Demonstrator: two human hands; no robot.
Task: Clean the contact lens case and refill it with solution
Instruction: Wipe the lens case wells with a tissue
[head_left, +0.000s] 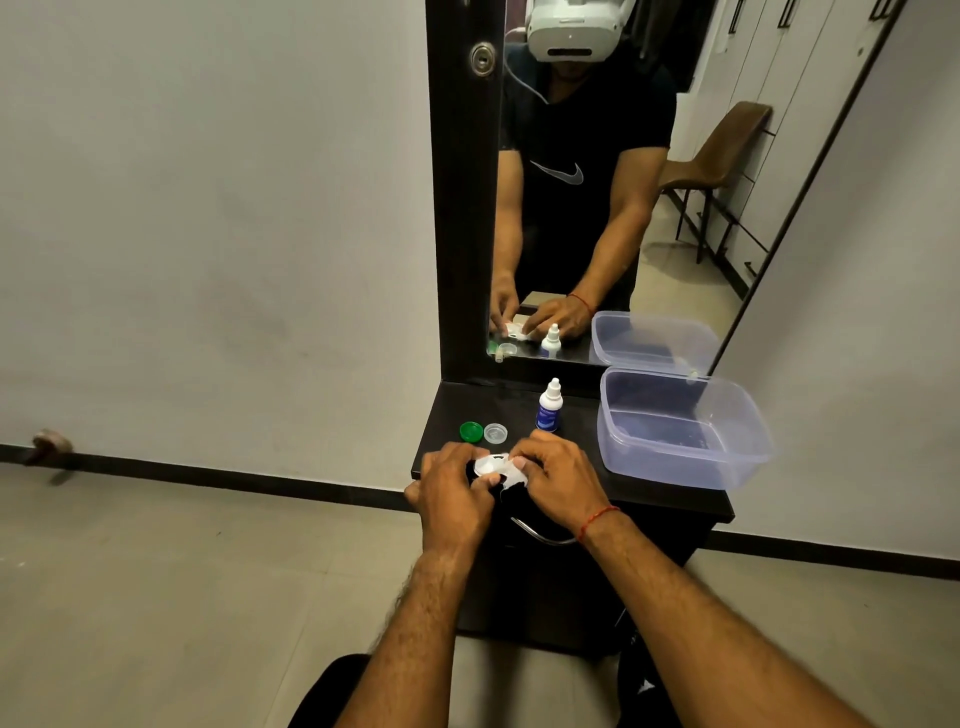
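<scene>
I hold the lens case (500, 466) between both hands at the worktop (670, 499) front edge, long axis left to right. Left hand (451, 491) grip and right hand (558, 480) grip are clamped on its ends. Solution bottle (549, 406) stands just behind, nearer the right hand.

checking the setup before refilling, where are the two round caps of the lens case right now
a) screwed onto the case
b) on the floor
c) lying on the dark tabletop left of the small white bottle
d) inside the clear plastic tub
c: the round green cap and the round clear cap lie side by side on the dark tabletop, left of the small white solution bottle.
</scene>
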